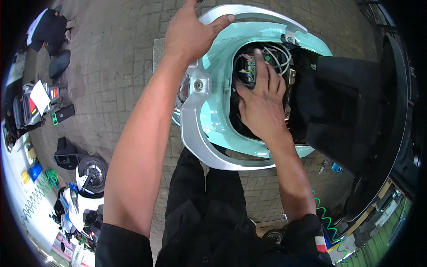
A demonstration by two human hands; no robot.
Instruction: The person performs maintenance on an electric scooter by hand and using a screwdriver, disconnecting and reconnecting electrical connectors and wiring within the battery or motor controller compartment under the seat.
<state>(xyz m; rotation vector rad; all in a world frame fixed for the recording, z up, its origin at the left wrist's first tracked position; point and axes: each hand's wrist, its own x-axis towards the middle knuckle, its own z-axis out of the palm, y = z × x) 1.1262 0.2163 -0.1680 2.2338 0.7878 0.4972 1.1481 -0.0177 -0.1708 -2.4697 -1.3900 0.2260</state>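
A mint-green scooter body (215, 118) with a silver grab rail (191, 133) lies in front of me. My left hand (191, 33) rests at the rail's far left, thumb stretched out over it; its other fingers run partly past the upper edge of the picture. My right hand (264, 95) reaches into the dark opening under the raised seat (396, 129), its index finger extended and the others bent. Its fingertips lie at a small electrical unit (247, 66) with coloured wires, and what they touch is partly hidden. Pale looped cables (284, 57) run beside them.
The seat's black underside and storage box (347, 107) stand up at the right. On the left are a crouching person (46, 31), a small black-and-green box (63, 115) and a parked white motorcycle (82, 191). A green coiled hose (327, 218) hangs at lower right.
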